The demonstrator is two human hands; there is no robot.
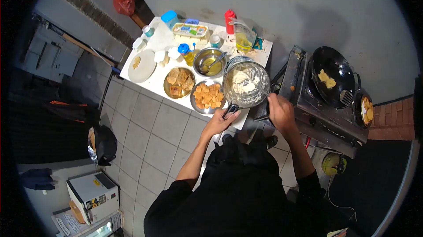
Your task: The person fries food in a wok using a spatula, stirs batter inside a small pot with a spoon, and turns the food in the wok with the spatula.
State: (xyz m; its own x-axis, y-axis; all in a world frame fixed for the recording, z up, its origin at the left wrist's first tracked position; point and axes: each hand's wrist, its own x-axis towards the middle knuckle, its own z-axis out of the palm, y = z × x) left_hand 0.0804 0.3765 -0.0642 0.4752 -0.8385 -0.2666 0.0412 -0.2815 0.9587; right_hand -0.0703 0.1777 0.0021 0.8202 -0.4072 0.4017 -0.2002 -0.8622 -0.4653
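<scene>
My left hand (219, 123) is closed round the black handle (231, 111) of a metal saucepan, held at the table's front right corner. Pale, thick batter (245, 81) lies in the saucepan (262, 72) and smears its inner wall. My right hand (280, 110) is closed at the pan's right rim, fingers pinched on a thin metal utensil (265, 92) that reaches into the pan; its kind is hidden. Just left of the pan sits a plate of orange-brown cubes (208, 95). Behind that stands a steel bowl (210, 52) with yellow liquid and a spoon.
The white table (152, 85) also bears a plate of browned pieces (179, 81), a white plate (142, 66), an egg carton (191, 30), a red bottle (229, 22) and a clear jug (243, 39). Right stands a stove (326, 122) with a wok (333, 58) holding frying pieces and a slotted spatula (346, 98).
</scene>
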